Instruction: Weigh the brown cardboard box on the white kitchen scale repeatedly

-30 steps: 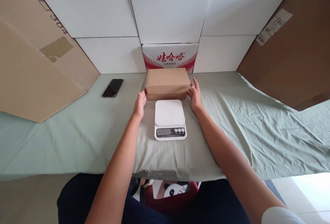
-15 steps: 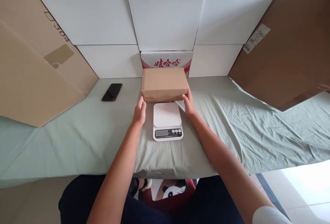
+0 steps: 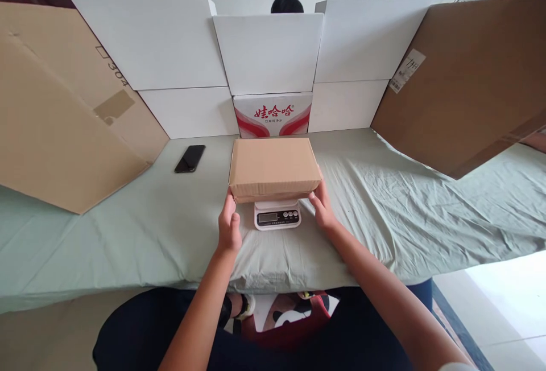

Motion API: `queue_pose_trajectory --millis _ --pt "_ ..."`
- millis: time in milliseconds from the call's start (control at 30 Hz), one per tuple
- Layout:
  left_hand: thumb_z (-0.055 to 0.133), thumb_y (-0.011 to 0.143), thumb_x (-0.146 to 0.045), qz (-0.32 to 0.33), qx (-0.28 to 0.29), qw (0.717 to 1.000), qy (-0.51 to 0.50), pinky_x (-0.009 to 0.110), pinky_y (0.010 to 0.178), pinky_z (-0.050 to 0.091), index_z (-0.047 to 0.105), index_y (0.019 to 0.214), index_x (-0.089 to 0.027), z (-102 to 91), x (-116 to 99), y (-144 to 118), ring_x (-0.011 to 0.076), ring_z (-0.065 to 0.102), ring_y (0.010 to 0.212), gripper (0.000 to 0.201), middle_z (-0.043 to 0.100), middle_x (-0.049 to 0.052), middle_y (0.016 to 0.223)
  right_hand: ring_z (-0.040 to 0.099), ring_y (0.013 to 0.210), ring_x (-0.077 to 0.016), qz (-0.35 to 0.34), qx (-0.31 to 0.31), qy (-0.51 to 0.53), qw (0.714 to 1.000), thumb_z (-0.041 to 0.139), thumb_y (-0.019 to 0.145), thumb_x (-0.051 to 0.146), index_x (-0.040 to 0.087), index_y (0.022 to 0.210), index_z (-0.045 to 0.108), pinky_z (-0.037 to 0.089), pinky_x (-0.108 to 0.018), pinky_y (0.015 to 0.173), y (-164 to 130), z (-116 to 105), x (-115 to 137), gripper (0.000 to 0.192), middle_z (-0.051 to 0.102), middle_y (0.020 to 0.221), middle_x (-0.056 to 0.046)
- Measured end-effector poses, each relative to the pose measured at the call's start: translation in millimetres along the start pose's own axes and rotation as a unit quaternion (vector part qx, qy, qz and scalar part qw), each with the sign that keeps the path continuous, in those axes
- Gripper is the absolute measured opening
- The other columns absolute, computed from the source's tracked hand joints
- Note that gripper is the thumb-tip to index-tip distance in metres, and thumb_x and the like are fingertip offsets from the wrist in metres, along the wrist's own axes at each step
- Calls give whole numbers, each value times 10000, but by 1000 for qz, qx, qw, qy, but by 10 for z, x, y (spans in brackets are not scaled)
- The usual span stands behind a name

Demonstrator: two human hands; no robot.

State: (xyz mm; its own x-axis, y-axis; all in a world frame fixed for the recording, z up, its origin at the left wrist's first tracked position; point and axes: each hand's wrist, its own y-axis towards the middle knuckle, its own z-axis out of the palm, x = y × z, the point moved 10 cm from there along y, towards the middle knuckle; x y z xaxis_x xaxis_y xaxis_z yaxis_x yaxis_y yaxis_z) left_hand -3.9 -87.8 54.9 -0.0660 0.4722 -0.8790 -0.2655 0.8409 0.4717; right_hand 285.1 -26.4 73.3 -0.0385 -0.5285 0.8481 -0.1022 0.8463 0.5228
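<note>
Brown rectangular cardboard box (image 3: 274, 168) sits mid-frame over the white digital kitchen scale (image 3: 277, 215), apparently resting on it; left hand (image 3: 229, 227) and right hand (image 3: 322, 210) clasp its lower corners.

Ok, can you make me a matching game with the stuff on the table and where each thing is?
Things:
1. brown box
2. scale
3. phone
4. red and white carton

Places:
A. lying alone on the cloth, far left
B. held between both hands
C. against the back wall
D. under the box, display showing

Pairs: 1-B, 2-D, 3-A, 4-C
</note>
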Motion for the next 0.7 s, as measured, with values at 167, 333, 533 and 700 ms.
queue_pose_trajectory --millis 167,333,533,700 --pt "513 945 -777 -35 11 999 -14 509 1318 310 493 1606 -210 53 1 22 370 393 1588 871 509 178 1650 307 1643 -305 13 -11 -6 1000 540 974 696 438 1642 318 247 -561 1372 -7 -7 8 750 288 1784 36" --pt "483 959 -776 -80 -2 996 -30 488 1299 353 556 1559 -227 46 52 13 349 456 1557 817 557 161 1614 375 1596 -337 -3 -35 -47 998 515 972 697 443 1615 379 306 -596 1337 3 -76 41 704 374 1739 15" --pt "470 954 -789 -103 -21 994 -30 490 1278 388 610 1505 -208 7 73 -24 349 497 1528 813 580 168 1591 426 1562 -353 -30 -56 -88 994 498 997 640 393 1621 395 356 -584 1309 -11 -125 126 679 455 1679 -41" --pt "460 981 -753 -110 -11 994 -15 486 1278 387 601 1513 -218 29 64 -18 345 487 1536 768 569 159 1604 423 1559 -369 -16 -68 -76 995 506 986 652 411 1607 410 319 -612 1321 -7 -140 115 673 469 1662 -42"
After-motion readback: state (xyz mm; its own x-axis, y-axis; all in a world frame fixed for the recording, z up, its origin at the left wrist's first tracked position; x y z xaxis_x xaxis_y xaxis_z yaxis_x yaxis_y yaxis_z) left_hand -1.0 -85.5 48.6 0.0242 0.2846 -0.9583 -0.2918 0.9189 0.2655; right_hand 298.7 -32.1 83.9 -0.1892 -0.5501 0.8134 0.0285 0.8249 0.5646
